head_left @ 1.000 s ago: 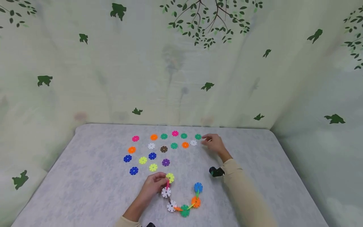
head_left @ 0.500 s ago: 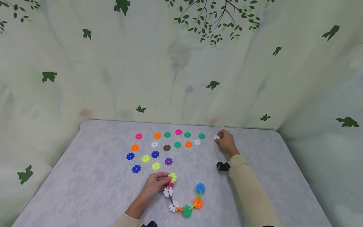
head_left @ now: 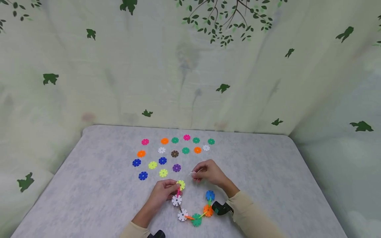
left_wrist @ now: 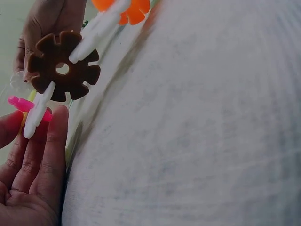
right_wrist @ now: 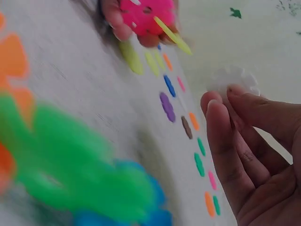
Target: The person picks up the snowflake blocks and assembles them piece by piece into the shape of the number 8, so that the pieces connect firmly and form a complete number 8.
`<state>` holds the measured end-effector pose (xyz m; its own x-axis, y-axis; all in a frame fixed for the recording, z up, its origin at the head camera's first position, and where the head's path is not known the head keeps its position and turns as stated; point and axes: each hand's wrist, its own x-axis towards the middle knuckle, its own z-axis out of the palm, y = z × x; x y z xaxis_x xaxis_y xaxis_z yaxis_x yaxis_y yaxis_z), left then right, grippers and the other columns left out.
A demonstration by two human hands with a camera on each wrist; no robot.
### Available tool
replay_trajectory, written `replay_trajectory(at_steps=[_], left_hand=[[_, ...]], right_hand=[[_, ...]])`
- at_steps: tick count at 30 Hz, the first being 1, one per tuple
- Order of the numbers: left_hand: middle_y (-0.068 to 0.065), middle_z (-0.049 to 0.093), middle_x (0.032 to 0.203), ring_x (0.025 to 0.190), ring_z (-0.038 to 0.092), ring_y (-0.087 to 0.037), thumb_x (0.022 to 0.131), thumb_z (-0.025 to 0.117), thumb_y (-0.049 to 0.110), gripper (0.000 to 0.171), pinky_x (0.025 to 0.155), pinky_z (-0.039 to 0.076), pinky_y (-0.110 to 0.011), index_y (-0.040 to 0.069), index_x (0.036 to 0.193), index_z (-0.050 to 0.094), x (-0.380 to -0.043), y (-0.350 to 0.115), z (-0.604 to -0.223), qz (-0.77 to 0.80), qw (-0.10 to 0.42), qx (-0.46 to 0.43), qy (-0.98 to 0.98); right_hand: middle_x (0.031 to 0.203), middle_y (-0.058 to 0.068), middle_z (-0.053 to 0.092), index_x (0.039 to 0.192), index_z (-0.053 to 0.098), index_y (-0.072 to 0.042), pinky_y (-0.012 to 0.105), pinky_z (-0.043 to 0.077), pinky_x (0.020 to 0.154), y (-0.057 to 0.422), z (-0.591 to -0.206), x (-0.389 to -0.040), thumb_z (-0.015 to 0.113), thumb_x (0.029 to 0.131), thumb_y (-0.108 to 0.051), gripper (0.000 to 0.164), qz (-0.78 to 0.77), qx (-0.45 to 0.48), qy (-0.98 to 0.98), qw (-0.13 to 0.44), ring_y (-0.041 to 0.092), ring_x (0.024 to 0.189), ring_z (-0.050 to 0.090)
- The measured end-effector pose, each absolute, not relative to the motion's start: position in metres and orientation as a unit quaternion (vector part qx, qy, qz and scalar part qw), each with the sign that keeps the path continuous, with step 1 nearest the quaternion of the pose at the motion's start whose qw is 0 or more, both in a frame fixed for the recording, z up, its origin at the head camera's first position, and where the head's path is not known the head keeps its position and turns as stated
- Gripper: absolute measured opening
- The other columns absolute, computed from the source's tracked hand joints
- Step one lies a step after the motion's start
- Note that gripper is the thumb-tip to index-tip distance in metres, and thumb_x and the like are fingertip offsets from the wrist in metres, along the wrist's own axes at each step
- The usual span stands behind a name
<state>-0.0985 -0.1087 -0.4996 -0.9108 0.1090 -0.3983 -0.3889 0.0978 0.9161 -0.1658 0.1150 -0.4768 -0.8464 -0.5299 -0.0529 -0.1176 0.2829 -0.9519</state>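
Note:
In the head view my left hand (head_left: 161, 194) grips one end of a curved chain of interlocked, notched plastic discs. At that end a yellow disc (head_left: 181, 185) stands on a pink disc (right_wrist: 149, 12), which my fingers hold. White discs, a brown disc (left_wrist: 77, 73), a green disc (head_left: 196, 220), an orange disc (head_left: 207, 210) and a blue disc (head_left: 210, 195) form the rest of the curve. My right hand (head_left: 212, 173) pinches a loose white disc (right_wrist: 237, 77) between thumb and fingertips, above the table, a short way right of the yellow disc and apart from it.
Loose discs of several colours lie flat in scattered rows on the grey table (head_left: 256, 158), among them a purple disc (head_left: 177, 168) and another white disc (head_left: 206, 147). A leaf-patterned curtain (head_left: 134, 66) hangs behind the table.
My right hand has picked up the white disc at the right of the rows and carried it left and nearer, towards the chain's yellow end. The left hand keeps its hold.

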Motion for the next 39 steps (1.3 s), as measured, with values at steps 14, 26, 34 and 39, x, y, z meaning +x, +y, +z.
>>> replay_trajectory(at_steps=[14, 26, 34, 39], left_hand=[[-0.005, 0.071, 0.081, 0.071, 0.065, -0.012, 0.093, 0.064, 0.015, 0.022, 0.062, 0.055, -0.025, -0.005, 0.102, 0.065, -0.096, -0.109, -0.501, 0.684, 0.168, -0.092, 0.704], [-0.006, 0.072, 0.081, 0.073, 0.068, -0.014, 0.092, 0.066, 0.017, 0.024, 0.063, 0.056, -0.025, -0.005, 0.103, 0.066, -0.095, -0.109, -0.503, 0.701, 0.156, -0.088, 0.691], [-0.007, 0.072, 0.081, 0.073, 0.069, -0.016, 0.093, 0.065, 0.018, 0.027, 0.064, 0.056, -0.025, -0.006, 0.104, 0.066, -0.096, -0.108, -0.503, 0.705, 0.142, -0.09, 0.689], [-0.008, 0.072, 0.081, 0.072, 0.069, -0.015, 0.092, 0.066, 0.016, 0.026, 0.063, 0.056, -0.025, -0.007, 0.104, 0.066, -0.095, -0.106, -0.501, 0.699, 0.132, -0.096, 0.696]], right_hand=[[0.079, 0.022, 0.07, 0.088, 0.07, 0.011, 0.048, 0.056, 0.067, 0.096, -0.456, -0.134, 0.067, 0.085, 0.006, 0.007, -0.579, -0.233, 0.767, 0.151, 0.038, 0.071, 0.067], [0.082, 0.02, 0.071, 0.09, 0.072, 0.009, 0.044, 0.057, 0.065, 0.093, -0.475, -0.138, 0.068, 0.085, 0.005, 0.007, -0.566, -0.236, 0.78, 0.124, 0.035, 0.072, 0.066], [0.084, 0.009, 0.072, 0.094, 0.074, 0.001, 0.026, 0.057, 0.064, 0.094, -0.49, -0.144, 0.07, 0.086, -0.003, 0.009, -0.58, -0.222, 0.772, 0.133, 0.014, 0.069, 0.066], [0.083, 0.017, 0.071, 0.089, 0.073, 0.005, 0.039, 0.058, 0.068, 0.093, -0.488, -0.144, 0.068, 0.086, 0.002, 0.007, -0.597, -0.227, 0.757, 0.136, 0.031, 0.073, 0.068]])
